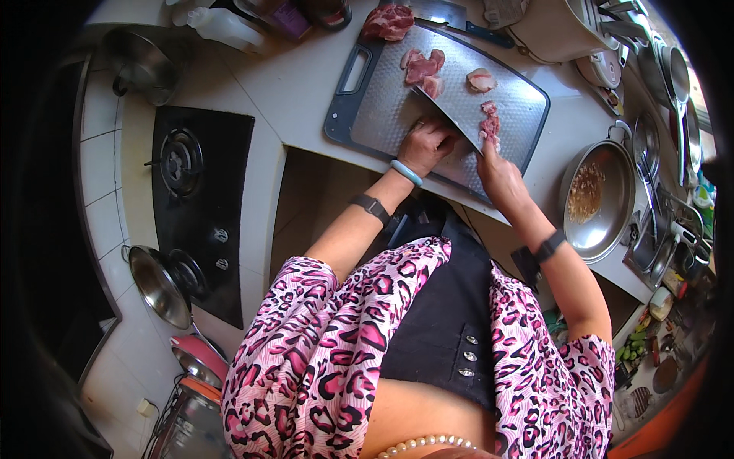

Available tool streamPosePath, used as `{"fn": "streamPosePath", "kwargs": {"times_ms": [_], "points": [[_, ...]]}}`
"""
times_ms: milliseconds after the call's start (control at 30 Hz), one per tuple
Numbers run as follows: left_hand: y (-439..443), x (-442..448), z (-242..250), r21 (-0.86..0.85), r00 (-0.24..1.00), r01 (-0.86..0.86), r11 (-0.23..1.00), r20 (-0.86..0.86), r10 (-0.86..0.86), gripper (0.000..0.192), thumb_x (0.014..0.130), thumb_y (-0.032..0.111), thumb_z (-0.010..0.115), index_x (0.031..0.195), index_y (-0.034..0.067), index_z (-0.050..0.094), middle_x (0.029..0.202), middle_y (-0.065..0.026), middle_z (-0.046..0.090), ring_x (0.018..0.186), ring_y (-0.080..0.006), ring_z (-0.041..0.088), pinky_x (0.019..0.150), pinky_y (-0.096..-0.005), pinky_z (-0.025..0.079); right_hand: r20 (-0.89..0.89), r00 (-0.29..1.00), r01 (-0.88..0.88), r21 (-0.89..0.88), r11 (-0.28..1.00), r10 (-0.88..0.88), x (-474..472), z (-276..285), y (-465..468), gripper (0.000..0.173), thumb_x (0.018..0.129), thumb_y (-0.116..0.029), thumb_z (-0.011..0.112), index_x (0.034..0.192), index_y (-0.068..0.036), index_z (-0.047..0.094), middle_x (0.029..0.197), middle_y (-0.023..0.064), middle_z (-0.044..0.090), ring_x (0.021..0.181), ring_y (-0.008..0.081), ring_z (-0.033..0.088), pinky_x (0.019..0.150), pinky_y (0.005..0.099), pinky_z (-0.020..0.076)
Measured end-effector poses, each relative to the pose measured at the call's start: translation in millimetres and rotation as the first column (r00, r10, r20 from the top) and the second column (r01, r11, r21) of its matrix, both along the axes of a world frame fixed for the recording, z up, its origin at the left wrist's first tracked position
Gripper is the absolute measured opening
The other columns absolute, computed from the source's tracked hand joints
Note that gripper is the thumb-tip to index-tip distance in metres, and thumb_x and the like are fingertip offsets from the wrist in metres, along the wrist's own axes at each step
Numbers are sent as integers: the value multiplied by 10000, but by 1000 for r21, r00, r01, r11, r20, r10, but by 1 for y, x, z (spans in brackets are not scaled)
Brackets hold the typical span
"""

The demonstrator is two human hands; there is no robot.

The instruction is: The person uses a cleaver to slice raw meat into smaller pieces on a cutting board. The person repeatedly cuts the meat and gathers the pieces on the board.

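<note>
My right hand (502, 177) grips a kitchen knife, its broad blade (448, 117) slanting across the metal-faced cutting board (379, 112). Close against the blade's left side, my left hand (427, 144) rests with curled fingers; whatever lies under them is hidden. Beyond the knife tip is a cluster of raw meat chunks (423, 69). A paler, fatty piece (481, 80) lies apart to the right. Small cut bits of meat (489, 123) form a line just right of the blade. At the board's far left corner sits a larger marbled slab of meat (388, 23).
A second knife with a blue handle (490, 34) lies along the board's far edge. To the right stands a steel pan (602, 232) with brown bits inside. A whitish pot (559, 28) is at the back right. Left are a gas hob (221, 166) and a tilted pan (157, 284).
</note>
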State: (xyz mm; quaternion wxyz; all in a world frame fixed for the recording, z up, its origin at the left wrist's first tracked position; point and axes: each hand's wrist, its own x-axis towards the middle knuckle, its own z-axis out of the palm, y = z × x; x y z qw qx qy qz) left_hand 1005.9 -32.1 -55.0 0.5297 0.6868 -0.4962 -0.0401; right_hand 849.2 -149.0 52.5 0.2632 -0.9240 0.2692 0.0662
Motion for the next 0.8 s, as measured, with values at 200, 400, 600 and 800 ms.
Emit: {"fn": "streamPosePath", "kwargs": {"times_ms": [200,400,600,800], "points": [[-1,1,-5,79,999,-43,996,32,40,194,789,130,787,954,92,692,970,-124,683,933,-358,656,843,-439,553,81,991,-106,7,994,105,66,-22,-9,202,1037,-223,531,1049,-36,455,802,306,668,774,519,660,672,623,501],[11,29,2,68,996,0,998,85,-6,147,832,79,747,969,86,697,960,-119,685,922,-348,658,822,-431,552,154,988,-13,-29,999,18,21,1,-27,164,1056,-185,540,1092,-38,478,790,304,652,775,527,640,663,592,487],[24,30,23,-11,1000,1,1000,-10,-1,141,838,51,750,972,84,718,1020,-99,689,962,-332,658,838,-421,551,225,966,116,54,992,-125,-2,17,-22,142,1044,-159,562,1108,-36,528,830,293,666,807,511,650,665,579,491],[17,20,23,65,997,-52,996,62,48,164,819,70,777,975,84,731,1011,-104,685,949,-332,663,837,-418,552,120,986,113,26,993,-115,-36,30,0,143,1046,-163,563,1042,-36,497,796,279,641,785,512,640,644,578,480]]}}
